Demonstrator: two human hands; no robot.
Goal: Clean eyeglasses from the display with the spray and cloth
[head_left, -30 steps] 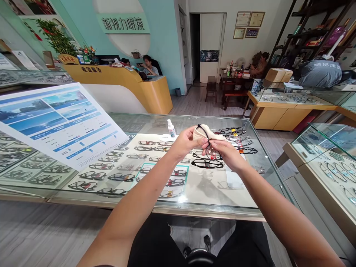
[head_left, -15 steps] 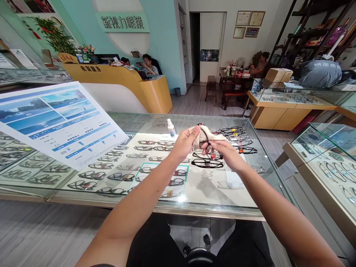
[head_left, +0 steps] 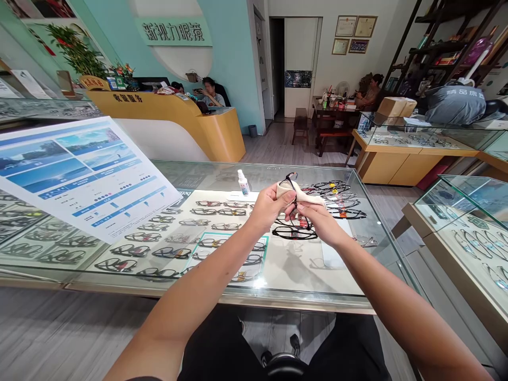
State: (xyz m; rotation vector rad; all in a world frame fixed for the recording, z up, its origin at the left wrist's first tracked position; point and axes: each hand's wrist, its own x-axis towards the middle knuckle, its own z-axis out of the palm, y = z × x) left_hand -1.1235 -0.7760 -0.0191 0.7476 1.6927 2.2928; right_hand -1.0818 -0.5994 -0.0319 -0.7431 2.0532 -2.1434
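A dark-framed pair of eyeglasses [head_left: 292, 176] is held up over the glass counter, tilted on end. A cream cleaning cloth [head_left: 311, 198] is folded around part of the frame and drapes toward the right. My left hand [head_left: 270, 205] is closed on the cloth, its thumb pressed against a lens area. My right hand [head_left: 320, 221] pinches the lower part of the eyeglasses beside the cloth; its fingertips are partly hidden. Just below both hands, a black pair of glasses [head_left: 294, 233] lies in the display. A white spray bottle [head_left: 243, 183] stands upright left of my hands.
The glass display counter [head_left: 222, 290] holds rows of eyeglasses. A printed sheet [head_left: 91, 180] rises at the left. To the right stands another glass case [head_left: 468, 222]. Beyond are a yellow reception desk [head_left: 222, 132] with people behind it and a wooden stool [head_left: 300, 126].
My left thumb has moved down and right across the cloth. More of the eyeglasses' upper end now sticks out above the cloth. My right hand has barely shifted.
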